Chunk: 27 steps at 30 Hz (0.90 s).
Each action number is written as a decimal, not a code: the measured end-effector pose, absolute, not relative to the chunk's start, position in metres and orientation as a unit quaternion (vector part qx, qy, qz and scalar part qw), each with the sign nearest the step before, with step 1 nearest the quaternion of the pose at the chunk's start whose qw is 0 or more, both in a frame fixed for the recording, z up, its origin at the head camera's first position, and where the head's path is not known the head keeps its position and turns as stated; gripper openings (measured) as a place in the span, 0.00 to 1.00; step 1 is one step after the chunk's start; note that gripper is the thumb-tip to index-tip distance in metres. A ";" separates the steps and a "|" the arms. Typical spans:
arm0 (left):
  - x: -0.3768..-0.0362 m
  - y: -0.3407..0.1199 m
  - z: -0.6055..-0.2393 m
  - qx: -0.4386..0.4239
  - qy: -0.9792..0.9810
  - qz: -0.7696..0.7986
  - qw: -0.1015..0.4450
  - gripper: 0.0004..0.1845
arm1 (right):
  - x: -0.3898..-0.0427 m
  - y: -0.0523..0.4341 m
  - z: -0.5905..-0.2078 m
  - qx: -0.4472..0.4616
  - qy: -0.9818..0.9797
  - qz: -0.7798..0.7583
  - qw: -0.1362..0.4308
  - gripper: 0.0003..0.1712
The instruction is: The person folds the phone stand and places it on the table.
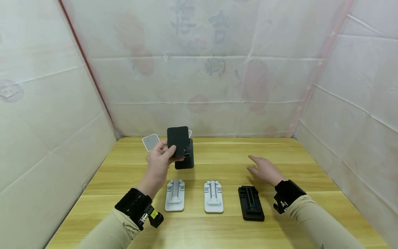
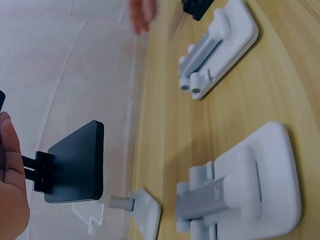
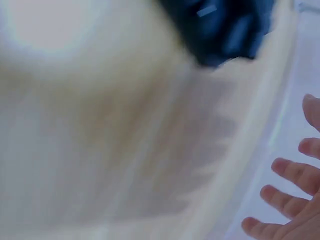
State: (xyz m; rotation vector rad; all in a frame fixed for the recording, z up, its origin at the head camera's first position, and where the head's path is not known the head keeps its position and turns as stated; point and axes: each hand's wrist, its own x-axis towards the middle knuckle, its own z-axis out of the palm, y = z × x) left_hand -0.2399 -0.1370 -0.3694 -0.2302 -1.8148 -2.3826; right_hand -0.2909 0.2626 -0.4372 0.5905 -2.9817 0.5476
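My left hand (image 1: pixel 158 162) grips an unfolded black phone stand (image 1: pixel 178 141), held up over the back left of the table. In the left wrist view, one broad plate of that black stand (image 2: pixel 75 165) stands out beyond the fingers. My right hand (image 1: pixel 264 169) hovers over the right side of the table with nothing in it, its fingers spread in the right wrist view. Nearest to it lies a folded black phone stand (image 1: pixel 251 203). Two folded white phone stands, one on the left (image 1: pixel 174 196) and one in the middle (image 1: pixel 213 197), lie in the same row.
Behind the left hand stands an unfolded white stand (image 1: pixel 151 142), partly hidden by the hand and the black stand. The wooden table (image 1: pixel 230 152) meets pale fabric walls (image 1: pixel 199 83) at the back and on both sides.
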 end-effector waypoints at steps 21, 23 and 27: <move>-0.243 -0.089 -0.386 -0.101 -0.649 -0.754 -0.014 0.21 | -0.264 0.158 -0.364 0.243 -0.893 0.378 -0.010 0.33; -0.242 -0.086 -0.387 -0.105 -0.657 -0.747 -0.019 0.21 | -0.262 0.154 -0.362 0.249 -0.887 0.388 -0.019 0.33; -0.241 -0.079 -0.388 -0.112 -0.671 -0.732 -0.032 0.18 | -0.261 0.150 -0.361 0.242 -0.883 0.401 -0.038 0.34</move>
